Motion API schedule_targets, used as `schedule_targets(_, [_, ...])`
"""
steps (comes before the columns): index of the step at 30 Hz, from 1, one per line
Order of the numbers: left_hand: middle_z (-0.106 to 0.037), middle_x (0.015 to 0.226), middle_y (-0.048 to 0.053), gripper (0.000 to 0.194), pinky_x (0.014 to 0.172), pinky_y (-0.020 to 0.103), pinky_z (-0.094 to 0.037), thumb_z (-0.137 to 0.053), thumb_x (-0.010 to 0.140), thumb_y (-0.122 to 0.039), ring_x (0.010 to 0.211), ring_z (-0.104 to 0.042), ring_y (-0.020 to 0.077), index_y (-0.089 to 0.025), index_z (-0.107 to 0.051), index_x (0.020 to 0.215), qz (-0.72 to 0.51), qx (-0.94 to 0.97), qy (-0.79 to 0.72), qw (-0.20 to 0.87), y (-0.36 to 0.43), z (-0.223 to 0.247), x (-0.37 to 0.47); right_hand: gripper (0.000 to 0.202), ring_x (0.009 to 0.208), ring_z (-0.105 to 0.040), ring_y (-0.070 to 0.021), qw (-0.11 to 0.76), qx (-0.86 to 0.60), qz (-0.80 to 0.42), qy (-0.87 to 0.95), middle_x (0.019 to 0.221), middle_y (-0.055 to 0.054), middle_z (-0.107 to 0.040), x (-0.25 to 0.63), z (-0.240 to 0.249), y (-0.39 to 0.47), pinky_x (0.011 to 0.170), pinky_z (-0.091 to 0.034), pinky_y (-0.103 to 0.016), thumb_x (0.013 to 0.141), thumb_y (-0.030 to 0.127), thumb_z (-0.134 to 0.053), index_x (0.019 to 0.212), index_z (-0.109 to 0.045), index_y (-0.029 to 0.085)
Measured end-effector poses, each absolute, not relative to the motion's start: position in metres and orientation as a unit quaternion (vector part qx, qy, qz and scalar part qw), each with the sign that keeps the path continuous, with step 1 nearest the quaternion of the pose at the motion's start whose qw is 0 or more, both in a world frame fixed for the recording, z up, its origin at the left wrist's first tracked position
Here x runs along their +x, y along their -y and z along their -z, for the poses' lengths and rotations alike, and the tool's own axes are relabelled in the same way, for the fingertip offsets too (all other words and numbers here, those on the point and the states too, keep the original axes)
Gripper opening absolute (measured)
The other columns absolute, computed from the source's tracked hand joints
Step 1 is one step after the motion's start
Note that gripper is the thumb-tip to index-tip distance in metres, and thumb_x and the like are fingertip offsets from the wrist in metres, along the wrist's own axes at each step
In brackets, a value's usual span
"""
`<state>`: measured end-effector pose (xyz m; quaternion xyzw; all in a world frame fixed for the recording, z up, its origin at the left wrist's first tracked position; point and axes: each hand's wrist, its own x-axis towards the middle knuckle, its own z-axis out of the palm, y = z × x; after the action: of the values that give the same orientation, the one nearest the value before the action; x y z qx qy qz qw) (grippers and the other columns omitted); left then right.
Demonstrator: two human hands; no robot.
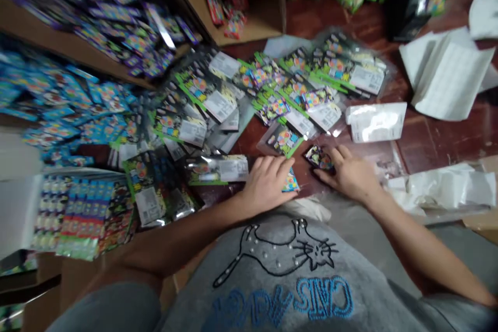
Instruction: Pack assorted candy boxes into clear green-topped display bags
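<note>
My left hand (268, 182) is at the table's near edge, its thumb and fingers closed about a small light-blue patterned packet (291, 181), partly hidden by the hand. To the right, my right hand (352, 174) grips the side of a small dark packet with coloured print (318, 157), which lies on the dark red tabletop. Just beyond both hands is a clear pouch with a black and green printed card (283, 139). Another such flat pouch (218, 168) lies left of my left hand.
Many bagged cards with white labels (210, 93) cover the middle. Blue packets (70, 109) heap at left, below a box of purple packets (128, 26). Packet strips (81, 212) lie at lower left. White label sheets (447, 75) and clear plastic bags (443, 189) are on the right.
</note>
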<state>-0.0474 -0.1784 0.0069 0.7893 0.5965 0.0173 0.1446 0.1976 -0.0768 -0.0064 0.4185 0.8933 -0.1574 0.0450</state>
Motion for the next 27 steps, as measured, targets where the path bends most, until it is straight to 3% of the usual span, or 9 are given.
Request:
schedule_targets(2, [-0.069,0.14,0.018,0.086,0.103,0.048,-0.048,-0.082,0.087,-0.059,0.122,-0.063,0.0351,-0.011,-0.052,0.153,-0.014,0.778,-0.613,0.136,0.17,-0.006,-0.036,0.065,0.083,-0.076,-0.0305,0.001,0.471,0.203,-0.859,0.125,-0.021,-0.073,0.18,0.015,0.088,0.063,-0.056,-0.041,0.102,0.062,-0.054,0.143,-0.055,0.011])
schedule_targets(6, [-0.071,0.137,0.017,0.095,0.102,0.047,-0.051,-0.089,0.08,-0.063,0.12,-0.066,0.0331,-0.012,-0.053,0.152,0.015,0.784,-0.609,0.118,0.155,-0.006,-0.033,0.066,0.081,-0.079,-0.0305,-0.046,0.443,0.234,-0.864,0.126,-0.02,-0.076,0.165,0.025,0.095,0.056,-0.054,-0.038,0.105,0.067,-0.046,0.146,-0.051,0.015])
schedule_targets(10, [-0.061,0.155,0.016,0.097,0.109,0.047,-0.051,-0.08,0.079,-0.08,0.133,-0.062,0.0347,-0.017,-0.057,0.149,-0.025,0.816,-0.572,0.079,0.117,-0.024,-0.068,0.062,0.091,-0.079,-0.0327,-0.096,0.397,0.184,-0.894,0.116,-0.015,-0.078,0.171,0.004,0.04,0.067,-0.061,-0.042,0.105,0.069,-0.047,0.143,-0.057,0.02])
schedule_targets(14, [-0.061,0.153,0.018,0.05,0.109,0.047,-0.052,-0.063,0.105,-0.043,0.135,-0.06,0.0348,-0.017,-0.059,0.147,-0.028,0.758,-0.651,0.0,0.002,-0.048,-0.133,0.054,0.115,-0.07,-0.0381,-0.166,0.417,0.058,-0.892,0.123,-0.021,-0.071,0.148,-0.023,-0.097,0.098,-0.059,-0.052,0.106,0.054,-0.049,0.141,-0.06,0.014])
schedule_targets(16, [-0.066,0.14,0.021,0.044,0.109,0.048,-0.052,-0.064,0.103,-0.032,0.133,-0.06,0.0373,-0.012,-0.061,0.142,-0.009,0.694,-0.72,-0.005,-0.073,-0.055,-0.163,0.06,0.127,-0.063,-0.0412,-0.169,0.435,0.015,-0.884,0.141,-0.027,-0.062,0.121,-0.027,-0.179,0.108,-0.053,-0.055,0.102,0.047,-0.057,0.149,-0.054,0.009])
schedule_targets(19, [-0.061,0.148,0.02,0.046,0.111,0.044,-0.051,-0.061,0.101,-0.02,0.139,-0.057,0.0342,-0.015,-0.057,0.146,-0.072,0.633,-0.77,0.023,-0.176,-0.056,-0.194,0.075,0.141,-0.05,-0.0445,-0.173,0.445,-0.023,-0.879,0.158,-0.028,-0.048,0.064,-0.025,-0.279,0.113,-0.048,-0.058,0.096,0.038,-0.066,0.16,-0.041,0.011])
schedule_targets(21, [-0.056,0.153,0.021,0.056,0.111,0.042,-0.051,-0.064,0.102,-0.028,0.139,-0.057,0.033,-0.014,-0.048,0.154,-0.139,0.559,-0.816,0.035,-0.23,-0.051,-0.207,0.074,0.139,-0.051,-0.0447,-0.185,0.484,-0.019,-0.855,0.156,-0.028,-0.048,0.022,-0.021,-0.321,0.108,-0.051,-0.058,0.094,0.039,-0.069,0.157,-0.041,0.012])
schedule_targets(24, [-0.053,0.155,0.027,0.081,0.114,0.045,-0.049,-0.065,0.101,-0.059,0.142,-0.054,0.0372,-0.006,-0.04,0.157,-0.191,0.456,-0.869,0.013,-0.289,-0.034,-0.216,0.066,0.129,-0.058,-0.0436,-0.217,0.56,0.003,-0.799,0.146,-0.03,-0.053,-0.027,-0.014,-0.354,0.098,-0.055,-0.056,0.094,0.044,-0.069,0.146,-0.045,0.01])
schedule_targets(27, [-0.05,0.158,0.027,0.077,0.115,0.048,-0.048,-0.054,0.104,-0.064,0.145,-0.051,0.0392,-0.008,-0.043,0.156,-0.222,0.419,-0.88,-0.018,-0.323,-0.007,-0.216,0.05,0.128,-0.062,-0.0418,-0.253,0.583,0.015,-0.772,0.143,-0.029,-0.055,-0.047,-0.008,-0.371,0.096,-0.055,-0.053,0.103,0.046,-0.055,0.138,-0.048,0.011])
